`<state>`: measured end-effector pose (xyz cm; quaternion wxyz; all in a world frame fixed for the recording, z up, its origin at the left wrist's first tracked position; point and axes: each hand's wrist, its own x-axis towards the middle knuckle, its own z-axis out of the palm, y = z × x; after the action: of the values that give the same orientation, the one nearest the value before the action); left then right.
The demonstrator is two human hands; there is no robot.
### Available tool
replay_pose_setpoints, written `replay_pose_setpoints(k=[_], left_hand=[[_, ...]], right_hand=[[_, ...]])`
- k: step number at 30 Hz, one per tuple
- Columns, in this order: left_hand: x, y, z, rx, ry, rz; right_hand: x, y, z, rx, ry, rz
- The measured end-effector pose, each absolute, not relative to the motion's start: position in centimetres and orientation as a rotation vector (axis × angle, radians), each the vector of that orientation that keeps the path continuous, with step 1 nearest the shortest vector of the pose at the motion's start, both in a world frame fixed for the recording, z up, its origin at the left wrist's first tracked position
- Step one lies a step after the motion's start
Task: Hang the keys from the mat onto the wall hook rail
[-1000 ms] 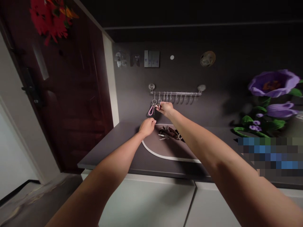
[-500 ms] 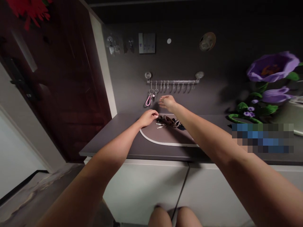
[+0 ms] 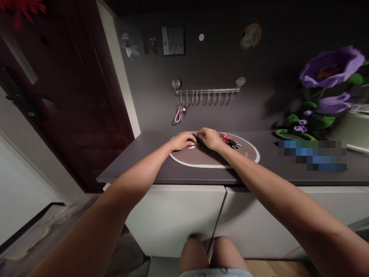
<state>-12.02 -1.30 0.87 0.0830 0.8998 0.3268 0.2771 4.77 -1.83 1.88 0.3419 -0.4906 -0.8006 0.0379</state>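
While both forearms reach forward over the surface (image 3: 161, 176), the left hand (image 3: 183, 141) lies low, palm down, its fingers curled beside some silvery keys (image 3: 191, 147) on the brown mat (image 3: 201, 158). Just beside it, the right hand (image 3: 210, 139) comes in from the other side with the wrist bent, its fingers drawn in toward a small dark item (image 3: 197, 136) between the two hands. From where I stand I can't tell whether either hand has a grip. More keys with a red piece (image 3: 229, 141) rest on the mat to the right of the right hand, and a pink loop (image 3: 178, 115) hangs with keys from the clear hook rail (image 3: 207, 91) above.
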Motion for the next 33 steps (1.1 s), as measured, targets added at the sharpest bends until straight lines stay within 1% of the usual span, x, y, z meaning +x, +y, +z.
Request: replay_pose_setpoints(k=[8,15,21,33], left_hand=[[-12.0,-1.2,0.8,2.583,1.111,0.912],[-11.9,-1.1,0.8,2.271,1.173,1.151],[-11.8,-1.4,1.2,1.969,1.095,1.269],[-11.6,-0.9,1.2,1.675,0.930,1.421]], right_hand=[[4.8,-1.3,1.5,-1.193,-2.297,-0.033],[4.6,-1.4,1.5,-1.179,-2.235,0.029],[4.1,-2.1,2.0,-1.195,-2.164,0.013],[3.6,-2.8,2.4,-1.062,-1.965,0.252]])
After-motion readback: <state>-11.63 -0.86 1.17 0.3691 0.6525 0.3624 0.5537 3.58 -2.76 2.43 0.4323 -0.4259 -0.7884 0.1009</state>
